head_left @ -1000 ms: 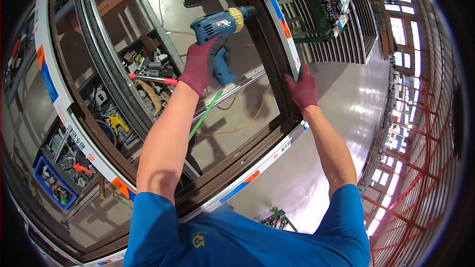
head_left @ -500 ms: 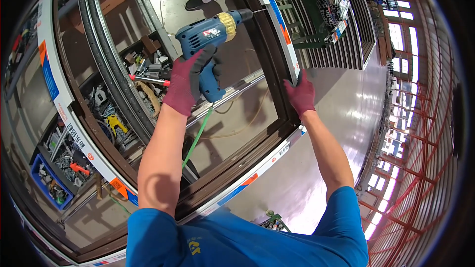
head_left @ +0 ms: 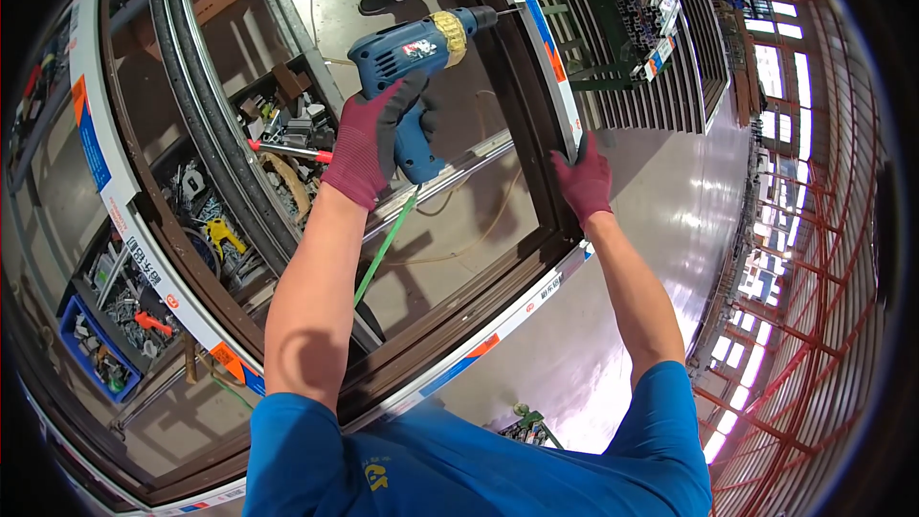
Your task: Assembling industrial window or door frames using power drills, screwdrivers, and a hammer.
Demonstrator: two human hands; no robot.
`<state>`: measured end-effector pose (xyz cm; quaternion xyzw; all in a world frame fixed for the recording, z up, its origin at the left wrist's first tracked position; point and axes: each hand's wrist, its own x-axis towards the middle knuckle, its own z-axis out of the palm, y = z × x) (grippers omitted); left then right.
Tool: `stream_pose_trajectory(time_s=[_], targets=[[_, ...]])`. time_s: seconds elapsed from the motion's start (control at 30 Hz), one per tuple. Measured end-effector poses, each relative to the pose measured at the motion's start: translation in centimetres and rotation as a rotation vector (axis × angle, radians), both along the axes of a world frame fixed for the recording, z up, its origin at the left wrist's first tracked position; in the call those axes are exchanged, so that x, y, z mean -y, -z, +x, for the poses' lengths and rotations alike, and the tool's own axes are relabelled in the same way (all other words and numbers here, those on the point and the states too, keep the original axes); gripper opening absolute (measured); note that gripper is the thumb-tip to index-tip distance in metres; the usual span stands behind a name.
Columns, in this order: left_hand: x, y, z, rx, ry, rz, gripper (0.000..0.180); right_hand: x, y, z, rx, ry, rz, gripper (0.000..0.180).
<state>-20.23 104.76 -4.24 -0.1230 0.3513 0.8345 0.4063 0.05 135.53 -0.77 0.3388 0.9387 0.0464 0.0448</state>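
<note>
My left hand (head_left: 369, 139), in a maroon and dark grey work glove, is closed around the handle of a blue power drill (head_left: 397, 57) with a yellowish band behind its chuck. The drill lies level in view, and its bit meets the right rail of a dark brown metal frame (head_left: 525, 115). A green cord (head_left: 388, 247) trails down from the drill's handle. My right hand (head_left: 585, 180), gloved alike, grips the outer edge of that same rail near the frame's near right corner; its fingertips are partly hidden.
Left of the drill, an open tray holds metal fittings, and a red-handled tool (head_left: 290, 149) lies across there. A blue bin (head_left: 71, 333) of small parts stands at far left. Beyond the frame are a green rack (head_left: 593, 10), stacked dark profiles (head_left: 706, 57) and another person's shoe (head_left: 376, 2).
My left hand and the drill have shifted slightly right and up, bringing the chuck closer to the rail so less of the bit shows. My right hand stays in place.
</note>
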Motion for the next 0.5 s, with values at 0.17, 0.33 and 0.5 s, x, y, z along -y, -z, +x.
stream_pose_trajectory(time_s=[0.17, 0.33, 0.5], targets=[[0.3, -0.4, -0.5, 0.008, 0.009, 0.024, 0.030, 0.6, -0.3, -0.3, -0.018, -0.002, 0.009, 0.069], [0.3, -0.3, -1.0, 0.002, 0.016, -0.015, 0.030, 0.6, -0.6, -0.6, -0.007, 0.009, -0.024, 0.064], [0.2, 0.1, -1.4, 0.020, 0.030, -0.013, 0.031, 0.4, -0.7, -0.5, 0.022, 0.064, -0.081, 0.075]])
